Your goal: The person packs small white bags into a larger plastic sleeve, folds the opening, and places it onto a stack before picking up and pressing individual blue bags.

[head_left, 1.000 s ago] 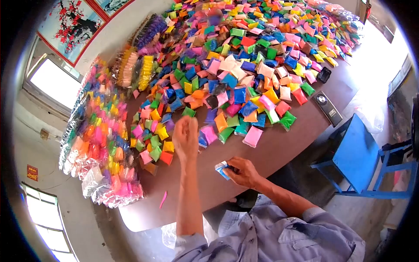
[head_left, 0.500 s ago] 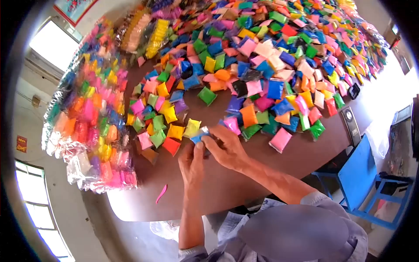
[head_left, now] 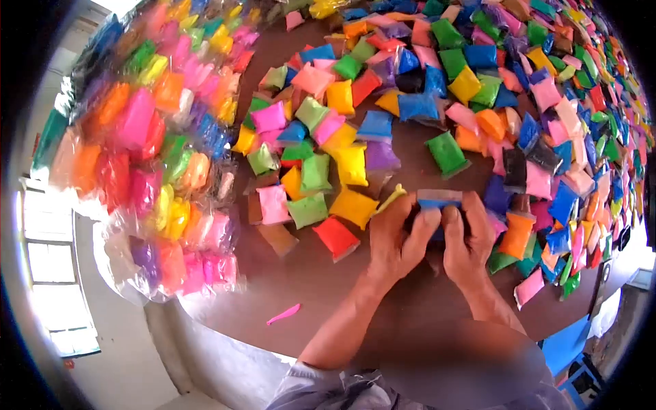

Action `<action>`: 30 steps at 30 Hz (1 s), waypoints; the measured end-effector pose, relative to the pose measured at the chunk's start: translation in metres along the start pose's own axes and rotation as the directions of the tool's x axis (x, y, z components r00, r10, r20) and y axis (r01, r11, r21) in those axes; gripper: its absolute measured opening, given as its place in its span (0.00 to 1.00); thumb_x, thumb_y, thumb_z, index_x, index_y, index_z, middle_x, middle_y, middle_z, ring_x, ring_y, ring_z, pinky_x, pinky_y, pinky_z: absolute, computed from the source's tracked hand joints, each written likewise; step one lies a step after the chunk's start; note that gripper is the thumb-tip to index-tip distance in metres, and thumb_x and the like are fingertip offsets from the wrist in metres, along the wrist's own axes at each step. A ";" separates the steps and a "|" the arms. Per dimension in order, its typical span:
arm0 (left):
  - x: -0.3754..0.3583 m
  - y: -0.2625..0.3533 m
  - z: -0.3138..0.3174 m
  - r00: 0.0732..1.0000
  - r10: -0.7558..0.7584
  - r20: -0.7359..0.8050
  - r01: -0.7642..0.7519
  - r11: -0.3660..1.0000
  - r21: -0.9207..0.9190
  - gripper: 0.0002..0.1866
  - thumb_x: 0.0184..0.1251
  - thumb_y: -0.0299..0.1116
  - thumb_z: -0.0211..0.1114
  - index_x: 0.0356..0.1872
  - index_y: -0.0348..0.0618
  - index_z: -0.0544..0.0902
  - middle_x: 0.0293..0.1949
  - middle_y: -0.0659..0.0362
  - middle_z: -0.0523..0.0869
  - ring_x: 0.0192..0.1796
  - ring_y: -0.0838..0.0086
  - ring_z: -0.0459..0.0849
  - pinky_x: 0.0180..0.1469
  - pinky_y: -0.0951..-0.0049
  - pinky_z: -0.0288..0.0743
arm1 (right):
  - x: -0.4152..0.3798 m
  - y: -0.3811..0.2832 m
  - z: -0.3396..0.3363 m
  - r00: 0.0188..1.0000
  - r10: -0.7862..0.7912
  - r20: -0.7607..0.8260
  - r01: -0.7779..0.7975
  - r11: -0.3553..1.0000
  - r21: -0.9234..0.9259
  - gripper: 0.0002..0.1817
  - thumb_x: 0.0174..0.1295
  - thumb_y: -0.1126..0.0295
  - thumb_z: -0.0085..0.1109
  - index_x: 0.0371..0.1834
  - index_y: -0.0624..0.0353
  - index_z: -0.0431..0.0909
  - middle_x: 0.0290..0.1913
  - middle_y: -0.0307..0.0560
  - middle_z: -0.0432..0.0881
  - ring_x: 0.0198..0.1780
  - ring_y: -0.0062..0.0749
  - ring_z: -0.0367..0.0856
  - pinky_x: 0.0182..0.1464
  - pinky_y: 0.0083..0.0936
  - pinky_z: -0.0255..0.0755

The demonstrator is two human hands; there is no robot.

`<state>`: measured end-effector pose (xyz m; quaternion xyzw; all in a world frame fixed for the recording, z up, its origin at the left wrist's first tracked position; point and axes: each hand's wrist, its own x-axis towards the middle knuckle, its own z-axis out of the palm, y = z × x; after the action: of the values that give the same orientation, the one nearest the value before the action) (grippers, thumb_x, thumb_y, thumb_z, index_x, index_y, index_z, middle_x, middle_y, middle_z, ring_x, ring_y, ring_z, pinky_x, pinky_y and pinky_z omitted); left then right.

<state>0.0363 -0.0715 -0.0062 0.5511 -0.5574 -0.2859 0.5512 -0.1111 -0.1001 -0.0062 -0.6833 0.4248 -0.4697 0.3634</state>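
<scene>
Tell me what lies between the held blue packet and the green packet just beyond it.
Only bare brown tabletop lies between the blue packet and green packet, as the head view shows.

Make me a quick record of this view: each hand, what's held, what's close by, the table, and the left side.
Left hand: the left hand grips one end of a blue packet
Right hand: the right hand grips the other end
Nearest loose packets: red packet left of the hands; green packet beyond them
Table: brown table, many multicoloured packets, and a thin pink strip towards the near edge
Left side: bundled packets in clear plastic
</scene>
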 end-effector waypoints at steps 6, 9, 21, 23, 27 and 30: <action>-0.004 -0.009 0.003 0.982 0.035 -0.183 -0.037 0.999 -0.007 0.10 0.85 0.34 0.67 0.43 0.36 0.85 0.30 0.58 0.84 0.34 0.80 0.78 0.37 0.72 0.76 | -0.001 -0.003 0.010 0.987 -0.155 -0.037 0.156 0.988 0.019 0.05 0.77 0.75 0.60 0.48 0.65 0.83 0.37 0.50 0.79 0.37 0.40 0.78 0.42 0.35 0.72; -0.006 -0.010 0.002 0.969 0.148 -0.199 -0.121 0.983 0.139 0.10 0.83 0.34 0.69 0.44 0.36 0.86 0.32 0.52 0.88 0.33 0.73 0.85 0.38 0.66 0.79 | -0.004 0.000 0.010 0.998 -0.066 -0.021 0.067 0.994 0.087 0.07 0.80 0.72 0.59 0.46 0.65 0.84 0.36 0.45 0.80 0.38 0.28 0.78 0.42 0.30 0.73; -0.009 0.001 0.013 0.989 0.130 -0.067 -0.113 0.969 0.219 0.14 0.85 0.36 0.66 0.38 0.35 0.81 0.26 0.49 0.80 0.26 0.65 0.78 0.31 0.61 0.73 | 0.001 0.009 0.010 0.981 -0.073 -0.180 0.093 0.990 0.103 0.07 0.82 0.74 0.58 0.48 0.66 0.84 0.39 0.48 0.83 0.39 0.33 0.81 0.44 0.31 0.75; -0.009 -0.001 0.012 0.977 0.191 -0.097 -0.160 0.951 0.264 0.17 0.86 0.36 0.65 0.34 0.36 0.77 0.24 0.48 0.76 0.23 0.59 0.75 0.29 0.59 0.70 | 0.002 0.010 0.011 0.981 -0.104 -0.164 0.125 0.984 0.126 0.09 0.83 0.70 0.59 0.48 0.67 0.84 0.38 0.50 0.82 0.38 0.34 0.80 0.43 0.32 0.74; -0.005 -0.006 0.008 0.946 0.301 -0.123 -0.243 0.905 0.349 0.17 0.86 0.35 0.65 0.34 0.37 0.77 0.24 0.48 0.76 0.23 0.61 0.74 0.28 0.59 0.69 | 0.001 0.002 0.008 0.997 -0.032 -0.065 0.041 0.990 0.137 0.12 0.82 0.67 0.61 0.44 0.66 0.82 0.33 0.49 0.78 0.35 0.32 0.77 0.39 0.33 0.71; -0.009 0.000 0.007 0.980 0.162 -0.116 -0.129 0.959 0.251 0.18 0.85 0.37 0.66 0.33 0.38 0.76 0.24 0.50 0.76 0.24 0.65 0.74 0.29 0.60 0.70 | -0.003 0.008 0.008 0.998 -0.015 -0.064 0.023 0.993 0.119 0.11 0.82 0.68 0.61 0.42 0.65 0.81 0.31 0.48 0.76 0.34 0.30 0.75 0.38 0.32 0.71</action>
<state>0.0279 -0.0651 -0.0101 0.5899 -0.5884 -0.1363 0.5359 -0.1062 -0.1001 -0.0168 -0.6492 0.4007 -0.5189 0.3857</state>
